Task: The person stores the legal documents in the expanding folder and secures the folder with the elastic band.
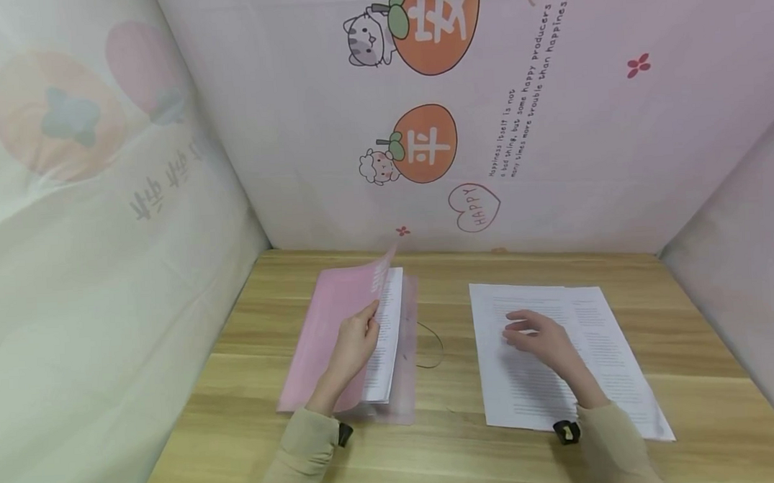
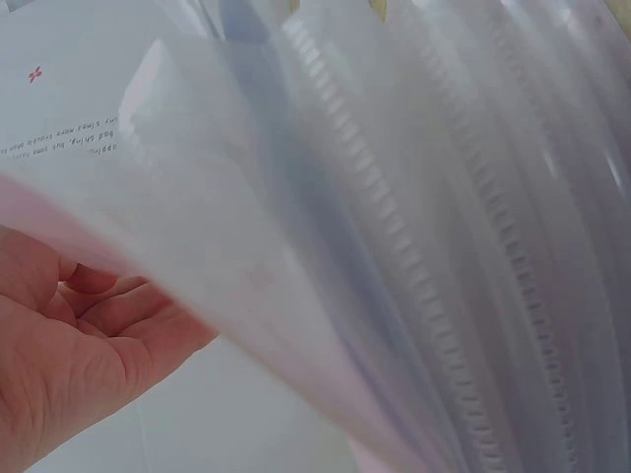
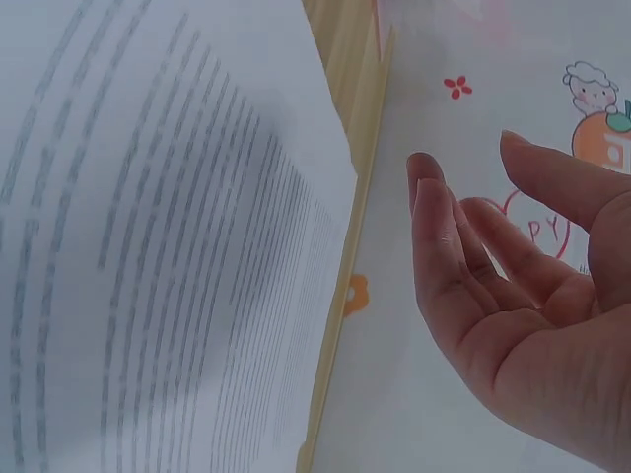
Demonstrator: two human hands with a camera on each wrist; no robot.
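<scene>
A pink translucent display folder point(image 1: 328, 309) lies on the left part of the table, its front cover partly lifted. My left hand point(image 1: 355, 340) holds that cover near its free edge. Below the cover, a printed page point(image 1: 385, 349) shows inside the folder. The left wrist view shows several clear sleeves point(image 2: 394, 217) fanned apart beside the hand, somewhat blurred. Over the printed sheets point(image 1: 504, 395) on the right, my right hand point(image 1: 543, 343) hovers with relaxed, slightly bent fingers. Nothing is between them, and a gap separates hand and paper in the right wrist view.
A thin dark strand point(image 1: 440, 344) curves on the wooden table point(image 1: 454, 433) between folder and sheets. White printed cloth point(image 1: 317, 129) rises behind the table, with further cloth walls left and right. Each wrist wears a black strap point(image 1: 567, 432).
</scene>
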